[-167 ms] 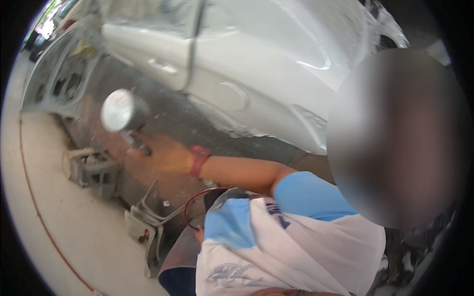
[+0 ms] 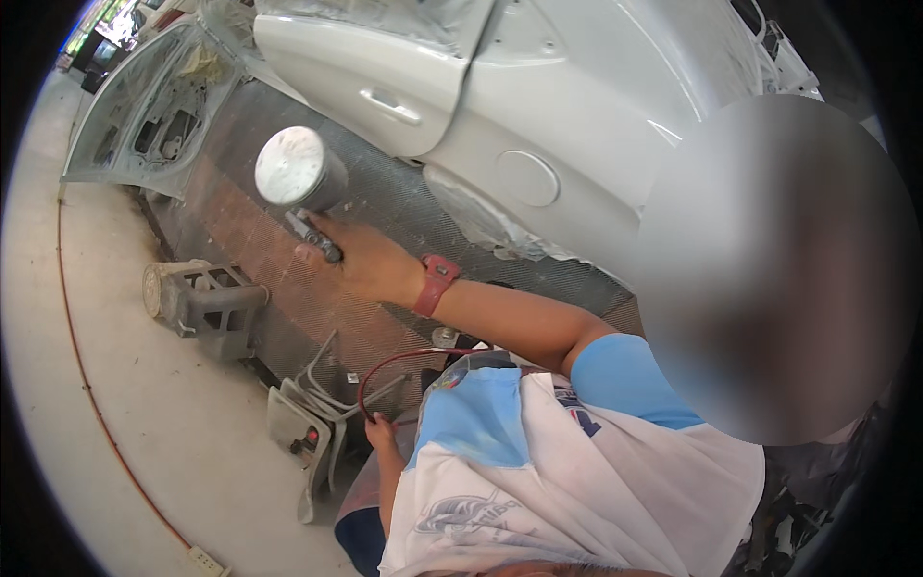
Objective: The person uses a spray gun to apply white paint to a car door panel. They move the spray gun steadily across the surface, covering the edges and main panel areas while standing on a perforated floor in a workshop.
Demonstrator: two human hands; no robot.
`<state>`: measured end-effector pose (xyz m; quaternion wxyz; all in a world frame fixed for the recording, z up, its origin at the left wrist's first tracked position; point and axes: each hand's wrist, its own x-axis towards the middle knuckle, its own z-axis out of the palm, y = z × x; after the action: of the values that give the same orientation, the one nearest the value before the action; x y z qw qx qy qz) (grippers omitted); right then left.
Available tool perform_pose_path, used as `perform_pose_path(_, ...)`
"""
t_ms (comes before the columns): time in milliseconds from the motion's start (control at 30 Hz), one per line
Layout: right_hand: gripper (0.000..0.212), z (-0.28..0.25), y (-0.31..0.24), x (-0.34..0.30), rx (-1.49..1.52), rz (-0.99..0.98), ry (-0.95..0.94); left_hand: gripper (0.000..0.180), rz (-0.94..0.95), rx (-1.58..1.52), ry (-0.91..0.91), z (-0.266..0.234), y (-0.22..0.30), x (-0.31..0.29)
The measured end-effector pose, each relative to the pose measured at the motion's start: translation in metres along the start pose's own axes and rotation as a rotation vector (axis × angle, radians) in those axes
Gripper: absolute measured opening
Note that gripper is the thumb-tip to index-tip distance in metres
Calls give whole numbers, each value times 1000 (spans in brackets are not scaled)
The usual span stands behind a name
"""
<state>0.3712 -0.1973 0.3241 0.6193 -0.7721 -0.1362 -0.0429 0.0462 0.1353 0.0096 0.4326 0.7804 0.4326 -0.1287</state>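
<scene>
My right hand, with a red watch on the wrist, is closed around a dark spray gun. A round cup with a white, paint-speckled lid sits on the gun. Beyond them stands a pale, glossy car body with a door handle and a round fuel flap; the gun is apart from it. Low beside my body, my left hand is closed on a red hose, which arcs up in front of my shirt. Part of that hand's fingers is hidden.
Dark metal grating covers the floor by the car. A detached door stands at the far left. A dusty slatted part and pale panels rest nearer. An orange cord runs along pale floor. A blurred patch hides the right side.
The view has shifted, so the car, floor parts and spray gun appear farther right and higher. More of my left hand shows now. Both hands keep their hold.
</scene>
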Motion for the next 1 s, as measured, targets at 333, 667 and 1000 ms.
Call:
perform_pose_path(333, 80, 81, 2, 158, -34, -21, -81, 55, 109, 7, -110, -65, 189, 188)
perform_pose_path(667, 65, 125, 129, 328, -19, -122, -100, 61, -93, 157, -882, -42, 321, 211)
perform_pose_path(1000, 63, 148, 232, 409, -177, -105, -410, 45, 1428, -496, -80, -205, 663, 108)
